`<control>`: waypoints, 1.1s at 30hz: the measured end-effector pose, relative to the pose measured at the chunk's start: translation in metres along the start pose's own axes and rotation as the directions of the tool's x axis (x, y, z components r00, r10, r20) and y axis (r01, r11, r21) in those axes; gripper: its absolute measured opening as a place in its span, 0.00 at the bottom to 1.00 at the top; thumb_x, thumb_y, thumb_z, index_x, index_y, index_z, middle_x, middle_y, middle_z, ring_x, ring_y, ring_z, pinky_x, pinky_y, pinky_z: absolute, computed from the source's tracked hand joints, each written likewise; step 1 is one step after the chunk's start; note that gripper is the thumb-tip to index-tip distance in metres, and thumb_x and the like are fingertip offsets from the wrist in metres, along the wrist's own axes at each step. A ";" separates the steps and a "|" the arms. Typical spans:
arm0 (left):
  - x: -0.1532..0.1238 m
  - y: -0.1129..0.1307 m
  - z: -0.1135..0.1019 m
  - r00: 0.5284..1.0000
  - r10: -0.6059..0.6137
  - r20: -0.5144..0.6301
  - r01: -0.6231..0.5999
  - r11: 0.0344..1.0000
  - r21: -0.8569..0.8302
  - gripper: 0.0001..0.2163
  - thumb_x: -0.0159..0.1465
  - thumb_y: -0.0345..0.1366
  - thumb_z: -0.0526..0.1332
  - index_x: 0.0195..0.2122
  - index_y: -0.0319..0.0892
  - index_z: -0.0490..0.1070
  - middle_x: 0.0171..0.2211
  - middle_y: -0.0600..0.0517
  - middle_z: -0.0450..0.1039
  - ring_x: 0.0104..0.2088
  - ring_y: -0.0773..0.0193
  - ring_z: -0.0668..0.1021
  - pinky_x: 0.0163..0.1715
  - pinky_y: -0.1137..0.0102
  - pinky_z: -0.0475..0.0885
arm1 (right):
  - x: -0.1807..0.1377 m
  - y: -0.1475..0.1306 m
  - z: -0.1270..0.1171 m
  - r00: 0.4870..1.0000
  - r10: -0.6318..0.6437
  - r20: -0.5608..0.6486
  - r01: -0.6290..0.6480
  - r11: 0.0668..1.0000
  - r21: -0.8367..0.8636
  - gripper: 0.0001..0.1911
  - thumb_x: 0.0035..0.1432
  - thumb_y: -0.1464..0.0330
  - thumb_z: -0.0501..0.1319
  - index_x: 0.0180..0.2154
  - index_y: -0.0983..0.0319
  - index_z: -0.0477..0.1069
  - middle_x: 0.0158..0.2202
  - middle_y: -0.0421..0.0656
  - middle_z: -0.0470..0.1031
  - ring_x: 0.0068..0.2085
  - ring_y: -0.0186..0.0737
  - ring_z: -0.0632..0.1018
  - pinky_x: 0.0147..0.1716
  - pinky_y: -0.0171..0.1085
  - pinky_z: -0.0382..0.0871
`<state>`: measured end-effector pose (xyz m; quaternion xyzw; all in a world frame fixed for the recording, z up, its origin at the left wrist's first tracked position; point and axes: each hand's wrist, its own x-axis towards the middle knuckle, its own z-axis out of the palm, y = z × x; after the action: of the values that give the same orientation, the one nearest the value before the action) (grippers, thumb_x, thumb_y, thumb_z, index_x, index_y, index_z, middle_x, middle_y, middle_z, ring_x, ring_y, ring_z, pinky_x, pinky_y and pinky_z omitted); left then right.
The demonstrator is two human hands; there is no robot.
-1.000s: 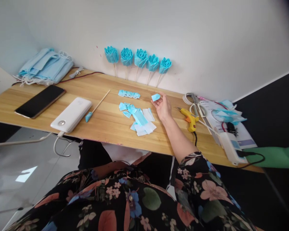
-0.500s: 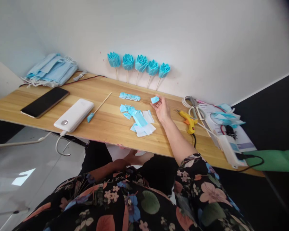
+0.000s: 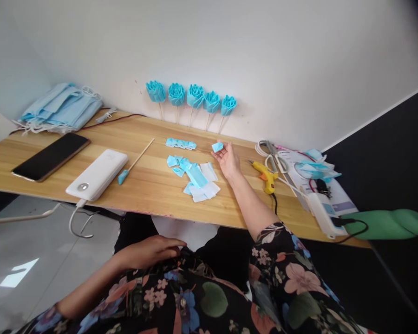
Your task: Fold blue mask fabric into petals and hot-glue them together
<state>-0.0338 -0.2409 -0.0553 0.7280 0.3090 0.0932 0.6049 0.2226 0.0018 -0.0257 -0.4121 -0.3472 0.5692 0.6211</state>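
Note:
My right hand (image 3: 227, 161) rests on the wooden table (image 3: 146, 185), palm up, with a small folded blue piece (image 3: 217, 147) pinched at its fingertips. Just left of it lies a pile of blue and white cut mask pieces (image 3: 195, 174), and a strip of folded blue pieces (image 3: 180, 144) lies behind that. My left hand (image 3: 152, 250) lies below the table edge on my lap, fingers stretched flat, holding nothing. A wooden stick with a blue tip (image 3: 134, 163) lies left of the pile.
Several blue fabric roses on sticks (image 3: 191, 97) lean on the wall. A power bank (image 3: 96, 174), a phone (image 3: 50, 156) and stacked face masks (image 3: 61, 107) lie left. A yellow glue gun (image 3: 265, 173), scissors (image 3: 275, 155) and a power strip (image 3: 320, 208) sit right.
My left hand has come into view from under the table and now lies flat on my lap. My right hand has kept still with the blue piece; the camera has shifted slightly.

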 end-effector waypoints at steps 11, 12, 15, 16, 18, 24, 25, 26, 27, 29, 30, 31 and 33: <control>0.034 0.114 -0.083 0.926 0.199 -0.320 -0.221 0.975 -0.032 0.15 0.68 0.42 0.57 0.52 0.45 0.75 0.42 0.49 0.80 0.39 0.63 0.77 0.42 0.68 0.71 | -0.008 -0.003 0.001 0.999 -0.024 0.041 0.024 1.000 -0.018 0.17 0.60 0.53 0.60 0.38 0.60 0.76 0.33 0.40 0.79 0.36 0.34 0.78 0.43 0.36 0.74; 0.047 0.116 -0.091 0.899 0.203 -0.387 -0.222 0.975 -0.006 0.15 0.67 0.42 0.57 0.50 0.44 0.76 0.40 0.49 0.80 0.36 0.64 0.77 0.39 0.69 0.71 | -0.008 -0.003 0.002 0.999 -0.023 0.046 0.024 1.000 -0.018 0.17 0.60 0.53 0.60 0.39 0.60 0.76 0.33 0.40 0.79 0.37 0.33 0.78 0.44 0.36 0.74; 0.085 0.115 -0.115 0.813 0.158 -0.560 -0.161 0.986 0.044 0.15 0.65 0.42 0.56 0.42 0.40 0.79 0.41 0.48 0.80 0.31 0.66 0.74 0.33 0.70 0.70 | -0.007 -0.003 0.002 0.999 -0.011 0.048 0.012 1.000 -0.011 0.19 0.62 0.52 0.58 0.39 0.60 0.76 0.32 0.40 0.79 0.37 0.34 0.79 0.44 0.36 0.74; 0.098 0.113 -0.123 0.777 0.139 -0.614 -0.133 0.990 0.055 0.15 0.65 0.42 0.56 0.41 0.40 0.79 0.42 0.48 0.80 0.31 0.66 0.74 0.32 0.70 0.70 | -0.007 -0.003 0.001 0.999 -0.005 0.044 0.006 1.000 -0.009 0.20 0.62 0.51 0.57 0.38 0.60 0.76 0.31 0.40 0.79 0.37 0.34 0.79 0.44 0.37 0.74; 0.121 0.105 -0.139 0.690 0.094 -0.718 -0.073 0.996 0.060 0.15 0.64 0.40 0.55 0.39 0.39 0.80 0.43 0.48 0.80 0.31 0.66 0.74 0.33 0.71 0.70 | -0.005 -0.002 0.000 0.999 -0.003 0.040 0.003 1.000 -0.002 0.21 0.62 0.50 0.56 0.37 0.60 0.76 0.30 0.39 0.78 0.35 0.33 0.78 0.43 0.37 0.74; 0.163 0.082 -0.164 0.616 0.078 -0.784 0.029 0.992 0.121 0.17 0.64 0.41 0.56 0.42 0.38 0.80 0.42 0.47 0.81 0.43 0.57 0.79 0.44 0.69 0.70 | -0.003 0.002 -0.001 1.000 -0.006 0.025 0.006 1.000 -0.006 0.22 0.61 0.50 0.57 0.38 0.61 0.77 0.31 0.39 0.79 0.34 0.33 0.78 0.39 0.34 0.72; 0.165 0.079 -0.165 0.612 0.091 -0.786 0.036 0.989 0.143 0.17 0.64 0.41 0.56 0.42 0.37 0.80 0.42 0.46 0.81 0.44 0.56 0.79 0.45 0.68 0.70 | -0.004 0.002 0.000 1.000 -0.012 0.020 0.012 1.000 -0.015 0.23 0.61 0.49 0.57 0.38 0.61 0.77 0.31 0.39 0.79 0.34 0.33 0.78 0.38 0.33 0.72; 0.167 0.076 -0.165 0.610 0.105 -0.785 0.042 0.985 0.165 0.17 0.64 0.41 0.56 0.42 0.37 0.81 0.42 0.46 0.81 0.45 0.55 0.79 0.46 0.68 0.70 | -0.005 0.002 0.000 1.000 -0.021 0.019 0.021 0.999 -0.025 0.23 0.60 0.48 0.57 0.38 0.61 0.77 0.31 0.39 0.79 0.34 0.33 0.78 0.37 0.33 0.71; 0.168 0.072 -0.165 0.609 0.120 -0.784 0.046 0.982 0.186 0.17 0.64 0.41 0.57 0.42 0.37 0.81 0.42 0.45 0.81 0.45 0.55 0.79 0.46 0.67 0.69 | -0.007 0.002 0.001 0.999 -0.030 0.023 0.031 0.999 -0.038 0.24 0.59 0.48 0.58 0.38 0.61 0.77 0.32 0.39 0.79 0.34 0.33 0.78 0.37 0.32 0.71; 0.167 0.066 -0.164 0.607 0.152 -0.780 0.044 0.974 0.224 0.16 0.63 0.41 0.58 0.42 0.37 0.81 0.43 0.44 0.81 0.45 0.55 0.79 0.47 0.66 0.69 | -0.010 0.002 0.003 0.998 -0.049 0.045 0.052 0.996 -0.072 0.25 0.57 0.46 0.58 0.39 0.60 0.78 0.32 0.39 0.80 0.34 0.33 0.78 0.38 0.32 0.71; 0.167 0.063 -0.163 0.608 0.166 -0.777 0.039 0.970 0.238 0.16 0.62 0.41 0.59 0.43 0.37 0.80 0.43 0.44 0.80 0.44 0.55 0.79 0.46 0.66 0.69 | -0.011 0.001 0.003 0.997 -0.058 0.059 0.063 0.994 -0.091 0.26 0.57 0.45 0.58 0.39 0.60 0.78 0.33 0.39 0.80 0.35 0.33 0.78 0.38 0.33 0.71; 0.166 0.061 -0.162 0.609 0.179 -0.773 0.029 0.969 0.247 0.16 0.62 0.41 0.60 0.44 0.38 0.80 0.43 0.44 0.80 0.43 0.55 0.79 0.46 0.66 0.70 | -0.013 0.000 0.003 0.995 -0.065 0.073 0.073 0.992 -0.108 0.26 0.57 0.45 0.58 0.39 0.60 0.78 0.33 0.39 0.80 0.35 0.34 0.78 0.38 0.33 0.71; 0.164 0.059 -0.160 0.621 0.200 -0.758 -0.001 0.967 0.254 0.17 0.61 0.42 0.61 0.46 0.38 0.79 0.41 0.46 0.79 0.40 0.57 0.78 0.43 0.66 0.70 | -0.017 -0.001 0.004 0.993 -0.072 0.091 0.083 0.988 -0.133 0.27 0.57 0.45 0.57 0.40 0.60 0.78 0.33 0.39 0.80 0.35 0.34 0.78 0.38 0.33 0.71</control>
<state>0.0346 -0.0215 0.0010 0.6968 0.5069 0.3959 0.3176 0.2176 -0.0141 -0.0223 -0.4151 -0.4276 0.5366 0.5975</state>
